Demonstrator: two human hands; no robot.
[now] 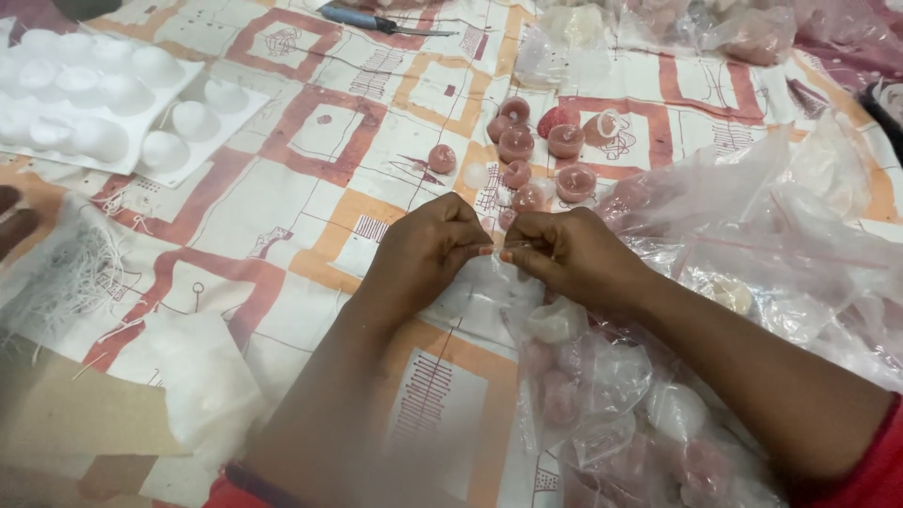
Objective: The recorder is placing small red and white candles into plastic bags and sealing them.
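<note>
Left hand [428,246] and right hand [562,252] pinch a small clear plastic bag [503,268] (seemingly its mouth); grip evenly, edges aligned.

Patterned tablecloth [310,202] under pink candles [541,155], white mould [85,94].

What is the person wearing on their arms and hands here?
Both hands, left hand and right hand, are bare: no gloves, and no rings or watch in view. The forearms are uncovered too. A red sleeve shows at the right upper arm.
</note>
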